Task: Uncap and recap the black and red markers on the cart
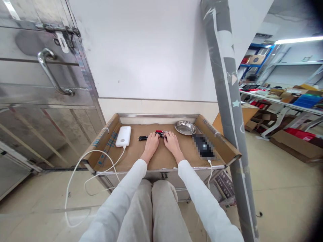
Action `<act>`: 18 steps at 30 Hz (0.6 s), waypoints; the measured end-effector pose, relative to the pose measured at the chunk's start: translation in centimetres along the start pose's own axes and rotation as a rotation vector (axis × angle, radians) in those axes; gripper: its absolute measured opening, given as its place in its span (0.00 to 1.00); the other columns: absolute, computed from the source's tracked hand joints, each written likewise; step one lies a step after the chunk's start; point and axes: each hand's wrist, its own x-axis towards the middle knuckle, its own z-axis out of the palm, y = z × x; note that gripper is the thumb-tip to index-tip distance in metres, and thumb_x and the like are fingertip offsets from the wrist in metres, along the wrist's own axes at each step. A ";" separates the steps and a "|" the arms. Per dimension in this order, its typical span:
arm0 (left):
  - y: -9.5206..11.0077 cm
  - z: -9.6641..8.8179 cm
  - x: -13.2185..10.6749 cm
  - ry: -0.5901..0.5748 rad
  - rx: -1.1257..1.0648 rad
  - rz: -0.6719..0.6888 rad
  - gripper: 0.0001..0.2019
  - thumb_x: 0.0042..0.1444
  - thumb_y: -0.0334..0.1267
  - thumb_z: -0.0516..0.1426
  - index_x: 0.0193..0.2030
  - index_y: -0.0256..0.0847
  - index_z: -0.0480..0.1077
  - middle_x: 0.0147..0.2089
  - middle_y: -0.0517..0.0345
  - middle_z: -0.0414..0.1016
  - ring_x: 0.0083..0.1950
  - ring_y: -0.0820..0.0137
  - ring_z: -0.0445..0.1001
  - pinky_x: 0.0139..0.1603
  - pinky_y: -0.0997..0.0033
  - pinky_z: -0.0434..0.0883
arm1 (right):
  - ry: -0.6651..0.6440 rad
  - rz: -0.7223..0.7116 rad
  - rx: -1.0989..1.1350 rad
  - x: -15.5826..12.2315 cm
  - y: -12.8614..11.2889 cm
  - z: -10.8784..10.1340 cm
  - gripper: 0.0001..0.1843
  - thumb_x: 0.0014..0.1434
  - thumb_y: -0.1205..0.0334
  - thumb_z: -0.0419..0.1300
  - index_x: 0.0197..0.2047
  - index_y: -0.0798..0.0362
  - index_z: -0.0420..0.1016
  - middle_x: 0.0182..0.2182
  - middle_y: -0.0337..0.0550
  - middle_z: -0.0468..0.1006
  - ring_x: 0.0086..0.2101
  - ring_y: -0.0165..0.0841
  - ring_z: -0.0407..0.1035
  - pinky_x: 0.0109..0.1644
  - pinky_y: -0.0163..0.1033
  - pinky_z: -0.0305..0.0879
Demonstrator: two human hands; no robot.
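Both my hands rest side by side on a cardboard-lined metal tray table (156, 158). My left hand (151, 143) lies flat with its fingers stretched forward, fingertips touching a small pile of black and red pens or markers (159, 134). My right hand (172, 141) also lies flat, its fingertips at the right end of the same pile. One black pen (143, 137) sticks out to the left of my left hand. Neither hand grips anything that I can see.
A white power bank (123, 136) with a white cable (75, 174) lies at the left. A round metal dish (185, 127) sits at the back right, a blurred dark device (204, 147) in front of it. A grey pillar (227, 101) stands right; a steel door (45, 74) left.
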 end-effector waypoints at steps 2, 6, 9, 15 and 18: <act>0.0 0.0 0.2 -0.018 0.015 0.018 0.04 0.61 0.31 0.50 0.38 0.39 0.66 0.41 0.50 0.68 0.45 0.61 0.67 0.49 0.58 0.66 | -0.017 -0.008 0.014 0.1 0.1 0.1 0.09 0.62 0.68 0.50 0.43 0.53 0.70 0.42 0.49 0.73 0.43 0.39 0.64 0.48 0.42 0.56; -0.3 0.3 0.4 -0.046 -0.010 0.063 0.05 0.62 0.31 0.49 0.38 0.38 0.66 0.41 0.49 0.68 0.45 0.61 0.67 0.50 0.57 0.66 | -0.034 0.007 0.034 0.1 0.2 0.2 0.08 0.62 0.66 0.51 0.42 0.53 0.70 0.42 0.49 0.74 0.44 0.40 0.64 0.48 0.43 0.56; -0.9 0.6 0.2 -0.059 -0.094 0.093 0.06 0.62 0.31 0.49 0.40 0.37 0.67 0.42 0.49 0.69 0.47 0.62 0.68 0.51 0.58 0.67 | -0.046 0.022 0.038 0.1 0.3 0.2 0.08 0.62 0.65 0.51 0.41 0.53 0.70 0.42 0.49 0.74 0.44 0.40 0.64 0.48 0.43 0.56; -2.0 1.3 0.2 -0.056 -0.315 0.138 0.14 0.58 0.22 0.47 0.44 0.38 0.70 0.46 0.50 0.70 0.50 0.65 0.68 0.57 0.59 0.66 | -0.043 0.019 0.067 -0.3 0.7 0.3 0.09 0.64 0.64 0.50 0.41 0.52 0.71 0.42 0.47 0.74 0.44 0.39 0.64 0.48 0.42 0.55; -2.2 1.3 0.6 -0.082 -0.390 0.139 0.14 0.59 0.23 0.47 0.43 0.39 0.71 0.45 0.50 0.71 0.50 0.66 0.69 0.57 0.59 0.67 | -0.041 0.056 0.082 -0.5 1.0 0.3 0.09 0.64 0.64 0.49 0.41 0.51 0.71 0.41 0.47 0.74 0.44 0.39 0.64 0.47 0.42 0.55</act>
